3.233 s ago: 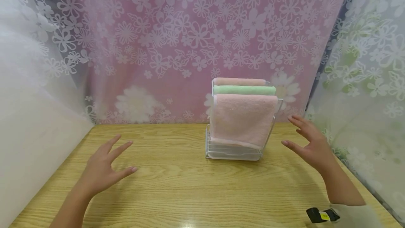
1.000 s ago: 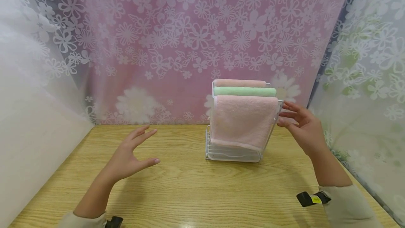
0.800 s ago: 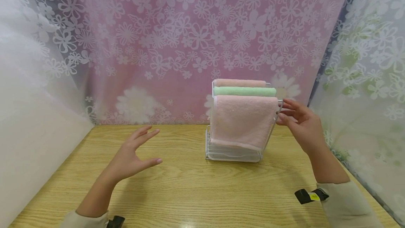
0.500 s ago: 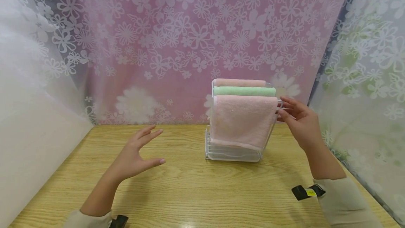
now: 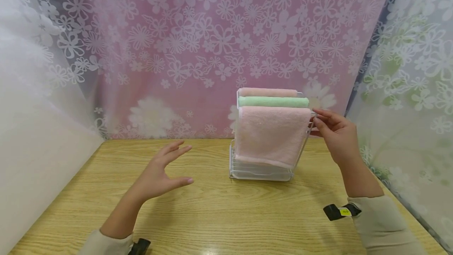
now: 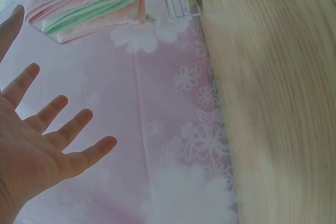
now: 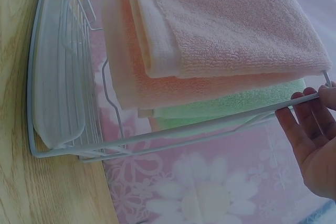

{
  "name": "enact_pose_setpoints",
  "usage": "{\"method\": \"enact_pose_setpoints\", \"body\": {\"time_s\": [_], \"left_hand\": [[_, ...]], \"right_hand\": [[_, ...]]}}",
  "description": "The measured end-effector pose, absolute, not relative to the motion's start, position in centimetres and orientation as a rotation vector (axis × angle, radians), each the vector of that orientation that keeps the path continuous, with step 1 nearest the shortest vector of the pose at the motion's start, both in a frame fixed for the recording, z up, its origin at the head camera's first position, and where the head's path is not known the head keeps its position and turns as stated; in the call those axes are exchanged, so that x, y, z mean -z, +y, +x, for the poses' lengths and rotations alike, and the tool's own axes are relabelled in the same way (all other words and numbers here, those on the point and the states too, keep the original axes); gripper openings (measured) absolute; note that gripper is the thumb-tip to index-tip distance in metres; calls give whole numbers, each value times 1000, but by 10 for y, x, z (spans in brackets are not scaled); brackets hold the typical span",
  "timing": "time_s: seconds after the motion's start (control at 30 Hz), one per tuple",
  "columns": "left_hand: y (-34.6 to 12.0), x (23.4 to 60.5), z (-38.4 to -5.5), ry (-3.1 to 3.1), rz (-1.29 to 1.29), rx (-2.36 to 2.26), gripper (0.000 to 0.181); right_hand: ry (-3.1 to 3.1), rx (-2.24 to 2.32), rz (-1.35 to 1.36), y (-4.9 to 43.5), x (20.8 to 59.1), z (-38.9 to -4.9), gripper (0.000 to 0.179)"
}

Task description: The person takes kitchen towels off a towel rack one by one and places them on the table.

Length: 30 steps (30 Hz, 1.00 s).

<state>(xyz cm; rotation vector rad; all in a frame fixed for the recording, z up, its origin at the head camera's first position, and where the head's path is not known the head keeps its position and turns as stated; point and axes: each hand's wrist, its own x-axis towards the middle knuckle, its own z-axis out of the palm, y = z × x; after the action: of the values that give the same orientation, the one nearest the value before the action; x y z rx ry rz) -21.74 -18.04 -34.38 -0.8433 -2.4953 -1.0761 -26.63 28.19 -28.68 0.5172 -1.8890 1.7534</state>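
1. White wire rack (image 7: pixel 157 135): stands on the wood-grain table (image 5: pixel 212 215), just to the left of the right fingertips and well apart from the left ones.
2. Front pink towel (image 5: pixel 272 135): folded over the front rail, its side edge near the right fingertips. Cloth hangs down both sides of the rail, presumably so its own weight keeps it there.
3. Green towel (image 5: pixel 274 101) and back pink towel (image 5: pixel 267 92): on rails behind, farther from the right fingers. Stepped rails probably keep the layers separate.
4. Shallow tray (image 5: pixel 262 174): in the rack's base, below the right fingers at the far end of the side wire; likely meant for drips.
5. Right hand (image 5: pixel 337 137): thumb and fingers nearly closed, pinching the upper corner of the side wire. Fingertips lie along the wire in the right wrist view; part of the thumb is cut off there. Grip is on bare metal, beside the cloth, probably so that no towel is tugged.
6. Left hand (image 5: pixel 157 178): released; fingers apart, thumb well away from them, nothing touched. The gap between thumb and fingers faces the rack, with bare table between.
7. Floral curtain (image 5: pixel 198 30): beyond both sets of fingers, behind the rack; likely a plain screen.
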Motion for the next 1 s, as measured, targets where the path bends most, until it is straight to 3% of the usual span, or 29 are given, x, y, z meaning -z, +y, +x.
{"method": "enact_pose_setpoints", "body": {"time_s": [1.0], "left_hand": [[-143,342,-230,-2384,-925,1122,73]], "right_hand": [[-1772,-1786,529,275,293,-272,31]]}}
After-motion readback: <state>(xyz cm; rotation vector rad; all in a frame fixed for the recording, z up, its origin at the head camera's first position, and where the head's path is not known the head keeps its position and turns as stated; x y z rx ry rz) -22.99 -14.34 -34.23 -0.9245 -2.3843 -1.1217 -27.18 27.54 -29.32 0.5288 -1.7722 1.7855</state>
